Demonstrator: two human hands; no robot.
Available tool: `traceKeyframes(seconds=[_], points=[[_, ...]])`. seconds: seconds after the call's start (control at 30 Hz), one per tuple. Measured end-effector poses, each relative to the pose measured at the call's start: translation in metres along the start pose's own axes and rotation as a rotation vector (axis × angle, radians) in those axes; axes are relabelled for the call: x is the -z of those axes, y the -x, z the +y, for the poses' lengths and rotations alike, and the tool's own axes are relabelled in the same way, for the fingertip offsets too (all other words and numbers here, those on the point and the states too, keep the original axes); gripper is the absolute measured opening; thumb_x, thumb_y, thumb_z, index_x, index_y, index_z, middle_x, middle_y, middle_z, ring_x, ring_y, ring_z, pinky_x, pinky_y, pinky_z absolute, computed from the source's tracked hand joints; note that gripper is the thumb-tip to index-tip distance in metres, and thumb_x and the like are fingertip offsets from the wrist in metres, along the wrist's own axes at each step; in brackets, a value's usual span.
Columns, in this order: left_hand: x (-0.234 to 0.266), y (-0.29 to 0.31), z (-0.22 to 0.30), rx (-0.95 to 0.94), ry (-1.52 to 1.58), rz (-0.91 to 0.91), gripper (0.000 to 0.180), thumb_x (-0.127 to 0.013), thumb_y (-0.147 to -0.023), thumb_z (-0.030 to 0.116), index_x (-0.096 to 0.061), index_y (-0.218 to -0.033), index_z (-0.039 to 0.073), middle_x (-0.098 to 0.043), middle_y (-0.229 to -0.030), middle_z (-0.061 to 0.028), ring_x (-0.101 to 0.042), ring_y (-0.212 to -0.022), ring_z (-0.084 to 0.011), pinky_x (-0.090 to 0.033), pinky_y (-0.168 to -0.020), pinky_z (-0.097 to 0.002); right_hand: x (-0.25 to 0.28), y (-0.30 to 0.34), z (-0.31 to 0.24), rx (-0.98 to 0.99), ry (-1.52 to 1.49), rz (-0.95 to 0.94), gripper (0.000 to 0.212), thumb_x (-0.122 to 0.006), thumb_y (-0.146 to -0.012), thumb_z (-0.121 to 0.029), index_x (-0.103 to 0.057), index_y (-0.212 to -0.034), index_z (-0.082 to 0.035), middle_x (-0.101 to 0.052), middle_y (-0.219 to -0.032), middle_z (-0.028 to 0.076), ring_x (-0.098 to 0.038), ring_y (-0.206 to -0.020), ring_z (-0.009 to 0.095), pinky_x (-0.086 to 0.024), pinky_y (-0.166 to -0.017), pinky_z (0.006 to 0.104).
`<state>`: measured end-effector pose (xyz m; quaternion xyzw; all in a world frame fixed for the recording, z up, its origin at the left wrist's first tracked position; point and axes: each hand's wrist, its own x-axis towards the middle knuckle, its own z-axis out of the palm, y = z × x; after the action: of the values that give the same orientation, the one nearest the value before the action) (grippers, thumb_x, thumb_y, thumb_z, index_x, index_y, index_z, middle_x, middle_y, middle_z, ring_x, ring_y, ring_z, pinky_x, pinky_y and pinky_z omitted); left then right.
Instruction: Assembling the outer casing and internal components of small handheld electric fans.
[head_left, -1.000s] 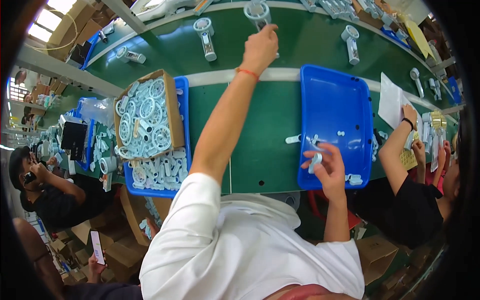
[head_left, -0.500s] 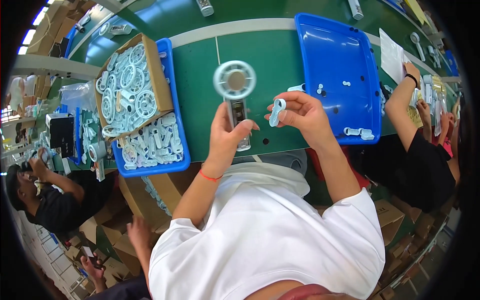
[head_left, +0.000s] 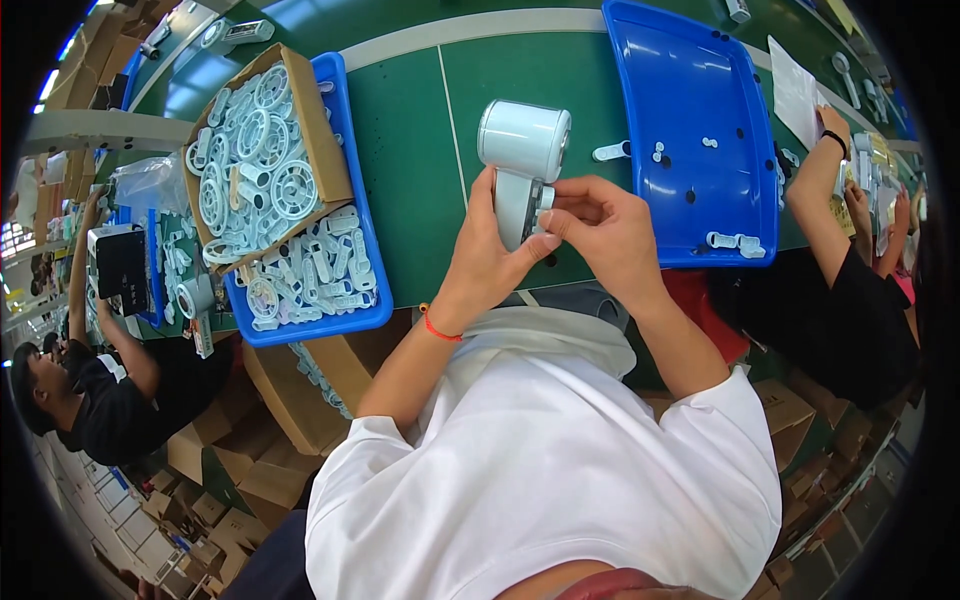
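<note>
My left hand (head_left: 480,255) is wrapped round the handle of a pale blue-white handheld fan (head_left: 522,140), whose drum-shaped head points up and away from me. The handle's right side is uncovered and shows dark inner parts. Between thumb and fingers, my right hand (head_left: 612,228) pinches a small pale plastic part (head_left: 546,196) against that uncovered side. My fingers hide most of the small part, so whether it is seated cannot be seen.
At left, a blue tray (head_left: 382,290) of pale handle pieces bears a cardboard box (head_left: 330,140) of round plastic parts. Another blue tray (head_left: 690,110) at right holds a few small pieces. A pale part (head_left: 610,152) lies beside it. Other people work on both sides.
The fan has turned in my left hand, its drum side now facing up. My right hand has brought the small plastic part over to the handle. The view has shifted slightly.
</note>
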<state>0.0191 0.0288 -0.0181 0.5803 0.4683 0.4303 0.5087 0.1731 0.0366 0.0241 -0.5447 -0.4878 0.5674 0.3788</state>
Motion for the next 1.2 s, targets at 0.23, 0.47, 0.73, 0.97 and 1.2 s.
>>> traceKeyframes(seconds=[0.23,0.47,0.73,0.97,1.2], points=[[0.0,-0.002,-0.002,-0.002,-0.013,-0.013,0.083,-0.076,-0.071,0.019,-0.023,-0.131,-0.004,-0.044,-0.119,-0.0153,-0.046,-0.109,-0.0232,-0.039,-0.092,-0.0342,0.0,0.002,-0.002,0.003,0.039,0.039,0.026,-0.067,-0.076,-0.002,-0.059,-0.1,0.007,-0.066,-0.086,0.013,-0.063,-0.077,0.014,-0.051,-0.071,0.0257],[-0.004,0.001,-0.007,0.031,0.081,0.034,0.081,-0.076,-0.069,0.014,-0.025,-0.128,-0.004,-0.049,-0.116,-0.0181,-0.051,-0.105,-0.0257,-0.044,-0.087,-0.0346,-0.001,0.002,-0.001,-0.048,0.001,0.055,0.025,-0.066,-0.077,-0.002,-0.059,-0.099,0.007,-0.065,-0.085,0.013,-0.063,-0.075,0.014,-0.052,-0.067,0.0258],[-0.007,0.001,-0.004,-0.013,-0.161,0.069,0.079,-0.074,-0.067,0.013,-0.025,-0.126,-0.006,-0.051,-0.112,-0.0194,-0.054,-0.1,-0.0266,-0.045,-0.083,-0.0337,0.006,-0.005,0.009,-0.072,-0.131,-0.013,0.024,-0.066,-0.077,-0.001,-0.059,-0.1,0.006,-0.064,-0.082,0.011,-0.062,-0.072,0.013,-0.052,-0.064,0.0246],[-0.008,-0.001,0.0,0.033,-0.079,0.083,0.081,-0.075,-0.066,0.015,-0.025,-0.126,-0.006,-0.051,-0.109,-0.0185,-0.055,-0.099,-0.0273,-0.045,-0.084,-0.0348,0.009,-0.004,0.007,-0.018,-0.151,-0.054,0.023,-0.064,-0.079,-0.002,-0.058,-0.099,0.007,-0.064,-0.083,0.01,-0.061,-0.072,0.012,-0.051,-0.065,0.0242],[-0.007,-0.002,-0.006,-0.029,-0.145,0.075,0.081,-0.075,-0.066,0.014,-0.026,-0.127,-0.006,-0.053,-0.108,-0.0193,-0.057,-0.094,-0.0285,-0.047,-0.079,-0.0352,0.004,-0.005,0.009,-0.056,-0.067,-0.025,0.021,-0.065,-0.079,-0.002,-0.057,-0.096,0.007,-0.064,-0.082,0.01,-0.061,-0.073,0.012,-0.051,-0.065,0.0246]])
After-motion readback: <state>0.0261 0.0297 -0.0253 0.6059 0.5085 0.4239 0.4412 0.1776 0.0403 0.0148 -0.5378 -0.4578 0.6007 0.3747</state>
